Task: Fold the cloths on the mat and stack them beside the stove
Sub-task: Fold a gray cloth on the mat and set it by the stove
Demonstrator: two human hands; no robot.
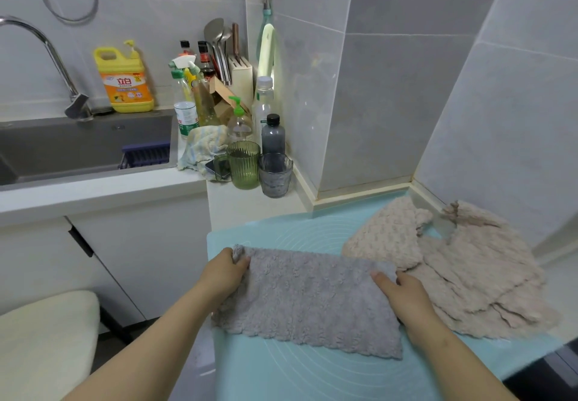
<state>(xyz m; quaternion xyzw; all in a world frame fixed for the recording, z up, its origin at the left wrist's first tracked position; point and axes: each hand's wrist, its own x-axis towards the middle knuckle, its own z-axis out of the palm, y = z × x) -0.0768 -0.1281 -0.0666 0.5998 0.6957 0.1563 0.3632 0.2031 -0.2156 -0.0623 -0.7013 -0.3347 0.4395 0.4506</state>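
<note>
"Head view, starting left: what has the left hand [223, 270] got?"

"Far left corner of the grey cloth [306, 303], pinched. Thumb on top, fingers curled under. Cloth lies flat across the near part of the turquoise mat [312, 372], scalloped hem toward the person."

"And the right hand [405, 295]?"

"On the far right corner. Thumb lies on the pile. The other fingers go round the edge, mostly hidden, so I read it as a grip. Cloth spans between the two hands, both at its far edge."

"How to do the fold well?"

"My judgement: lift both corners together, keep the far edge taut, lay it on the near hem corner to corner, then smooth flat. An uneven pull would skew it."

"Further right?"

"Beige cloths [469, 272], heaped unfolded, touching the grey one's right end. Dark surface [550, 375] at the lower right corner may be the stove; can't tell. No stack yet."
</note>
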